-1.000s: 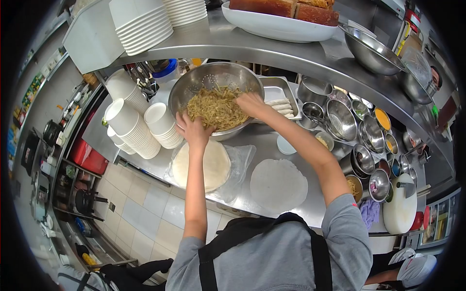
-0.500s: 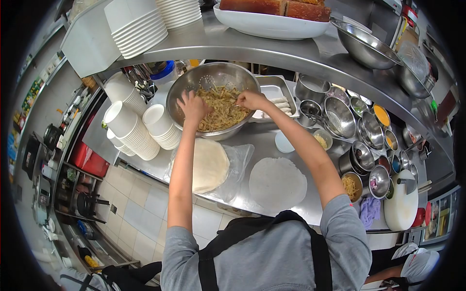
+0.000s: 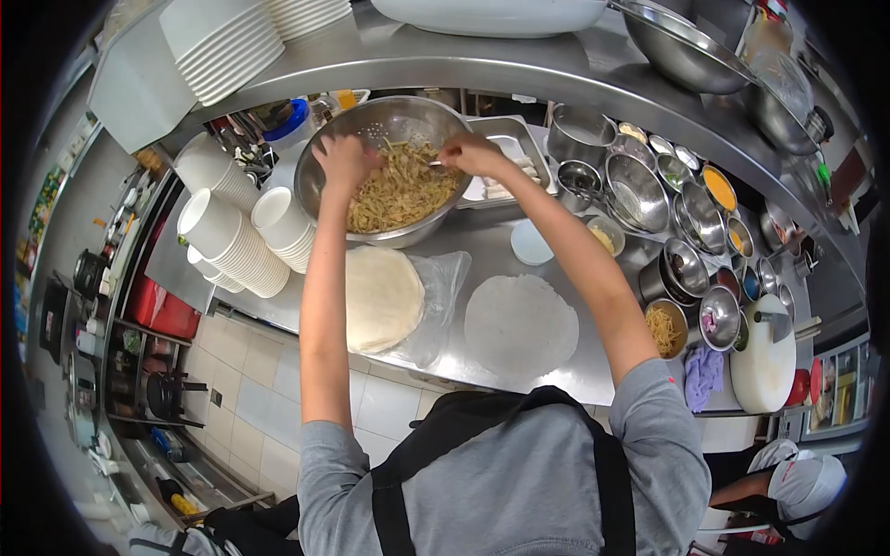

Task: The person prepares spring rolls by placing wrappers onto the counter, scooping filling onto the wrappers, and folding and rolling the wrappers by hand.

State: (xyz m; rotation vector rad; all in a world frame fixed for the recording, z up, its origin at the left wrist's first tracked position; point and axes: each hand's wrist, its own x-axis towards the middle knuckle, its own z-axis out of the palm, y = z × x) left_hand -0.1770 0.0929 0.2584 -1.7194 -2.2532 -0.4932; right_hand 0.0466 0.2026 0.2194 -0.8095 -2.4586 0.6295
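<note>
A large steel bowl (image 3: 422, 109) holds a heap of shredded, yellow-brown noodle-like filling (image 3: 394, 199). Over the left part of the bowl is my left hand (image 3: 347, 161), its fingers bent and partly apart at the edge of the filling. My right hand (image 3: 471, 154) is closed at the bowl's right side, around what looks like a thin metal utensil (image 3: 436, 163); its kind is hard to make out. Nearer me lies a stack of pale round wrappers (image 3: 382, 301) on plastic film (image 3: 443, 287). To its right, one thin round wrapper (image 3: 521, 324) lies flat on the steel counter.
Stacked white paper tubs (image 3: 236, 246) stand left of the bowl. A steel tray (image 3: 505, 130) with white rolls sits behind my right hand. Several steel bowls (image 3: 640, 190) crowd the right, beside a purple cloth (image 3: 705, 375) and a round white board (image 3: 762, 371). A steel shelf (image 3: 464, 60) overhangs the back.
The view has shifted, so the counter sits higher and further left. My left hand's fingers were spread and are now more bent. Some filling is heaped higher between my hands.
</note>
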